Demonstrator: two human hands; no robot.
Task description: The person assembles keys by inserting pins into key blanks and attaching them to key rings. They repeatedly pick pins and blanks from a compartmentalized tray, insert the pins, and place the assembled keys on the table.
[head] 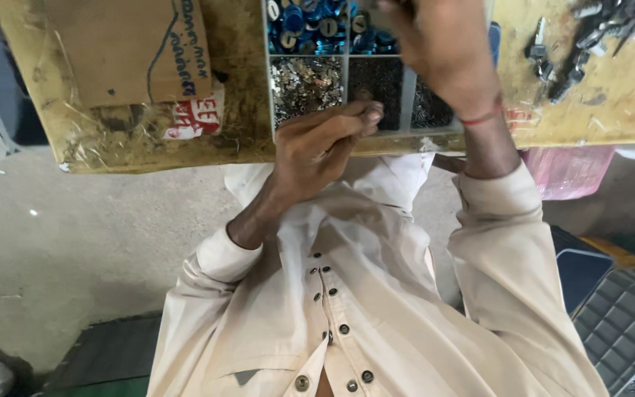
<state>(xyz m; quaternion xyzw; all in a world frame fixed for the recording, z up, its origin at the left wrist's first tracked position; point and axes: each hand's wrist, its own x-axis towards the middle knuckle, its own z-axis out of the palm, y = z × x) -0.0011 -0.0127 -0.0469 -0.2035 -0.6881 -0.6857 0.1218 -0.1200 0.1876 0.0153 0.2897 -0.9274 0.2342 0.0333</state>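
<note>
A worn yellowish bench (611, 103) is filling the top of the view, carrying a divided parts tray (347, 70) at its near edge. The left hand (321, 143) is hovering over the tray's near compartments, fingers pressed together in a pinch on something too small to identify. The right hand (442, 51) is reaching farther in, over the blue caps (310, 26), its fingertips cut off so I cannot tell its grip
</note>
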